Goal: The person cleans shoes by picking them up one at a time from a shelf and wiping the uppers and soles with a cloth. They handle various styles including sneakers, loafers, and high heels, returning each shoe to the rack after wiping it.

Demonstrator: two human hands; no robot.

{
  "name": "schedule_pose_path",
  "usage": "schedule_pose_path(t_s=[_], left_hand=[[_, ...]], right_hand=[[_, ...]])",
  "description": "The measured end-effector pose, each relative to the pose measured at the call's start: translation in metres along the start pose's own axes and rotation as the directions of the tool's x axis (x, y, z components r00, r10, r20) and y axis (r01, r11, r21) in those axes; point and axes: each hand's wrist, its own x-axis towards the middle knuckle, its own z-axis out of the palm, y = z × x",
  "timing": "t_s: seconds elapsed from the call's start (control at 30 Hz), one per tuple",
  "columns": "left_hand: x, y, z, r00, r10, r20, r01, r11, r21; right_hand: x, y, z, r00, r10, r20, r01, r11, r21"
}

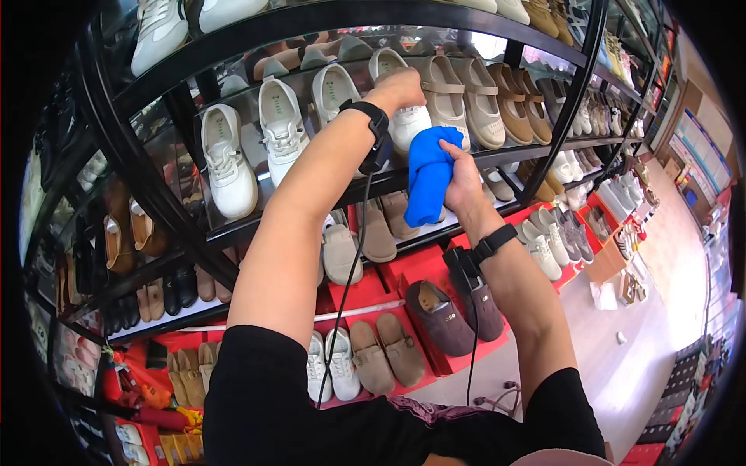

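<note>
On the upper glass shelf stands a row of shoes. My left hand [401,89] is closed at the opening of a white shoe [409,126], over its upper part. To the left are more white shoes, one with laces [281,132]. A blue cloth [430,175] is gripped in my right hand [464,180], its thumb on top. The cloth hangs in front of the shelf edge, partly covering the toe of a beige strap shoe [447,93]. Further right stand another beige strap shoe [483,101] and brown strap shoes [513,105].
Black metal posts [563,97] and shelf edges frame the rack. Lower down, clogs [340,250] stand on a shelf, and dark shoes [440,314] rest on red boxes. Black cables [360,248] hang from both wrists. Pale floor [598,349] lies at the right.
</note>
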Motion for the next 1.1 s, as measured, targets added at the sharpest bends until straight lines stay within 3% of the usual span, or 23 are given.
schedule_pose_path(t_s=[0.2,0.33,0.43,0.5,0.63,0.7,0.83,0.9,0.93,1.0,1.07,1.1], left_hand=[[0.003,-0.008,0.015,0.998,-0.036,-0.057,0.034,0.999,-0.042],[-0.011,-0.001,0.009,0.999,-0.016,0.03,0.017,1.0,-0.025],[-0.015,0.004,0.011,0.998,-0.034,0.044,0.033,0.999,0.029],[-0.02,0.0,0.013,0.999,-0.035,-0.036,0.038,0.997,0.067],[-0.025,-0.009,0.009,0.984,0.001,-0.176,-0.002,1.0,-0.007],[-0.027,-0.024,-0.001,0.922,0.103,-0.374,-0.163,0.978,-0.133],[-0.046,-0.053,-0.03,0.934,0.0,-0.357,-0.071,0.98,-0.187],[-0.05,-0.066,-0.036,0.968,-0.029,-0.249,-0.001,0.993,-0.119],[-0.053,-0.067,-0.039,0.968,-0.027,-0.251,-0.003,0.993,-0.117],[-0.056,-0.071,-0.04,0.995,-0.093,-0.034,0.09,0.993,-0.072],[-0.055,-0.081,-0.027,0.994,-0.097,-0.057,0.091,0.991,-0.096],[-0.055,-0.081,-0.024,0.997,-0.079,0.008,0.08,0.994,-0.071]], right_hand=[[0.008,0.001,-0.013,0.999,-0.014,0.039,0.016,0.998,-0.063],[0.004,0.008,-0.019,0.999,0.001,0.037,0.001,0.998,-0.057],[0.004,0.013,-0.017,0.988,-0.125,0.087,0.135,0.983,-0.127],[0.005,0.012,-0.013,0.973,-0.216,0.075,0.227,0.95,-0.213],[0.003,0.015,-0.019,0.968,-0.243,0.07,0.252,0.948,-0.194],[-0.011,0.021,-0.022,0.963,-0.266,0.041,0.268,0.957,-0.107],[-0.027,0.03,-0.025,0.986,-0.158,0.045,0.16,0.986,-0.047],[-0.025,0.037,-0.026,0.995,-0.004,0.098,0.003,1.0,0.007],[-0.024,0.04,-0.024,0.995,-0.006,0.101,0.005,1.0,0.008],[-0.022,0.05,-0.016,0.984,0.047,0.174,-0.048,0.999,0.0],[-0.022,0.055,-0.005,0.977,0.054,0.205,-0.057,0.998,0.006],[-0.018,0.057,0.0,0.978,0.052,0.202,-0.054,0.999,0.007]])
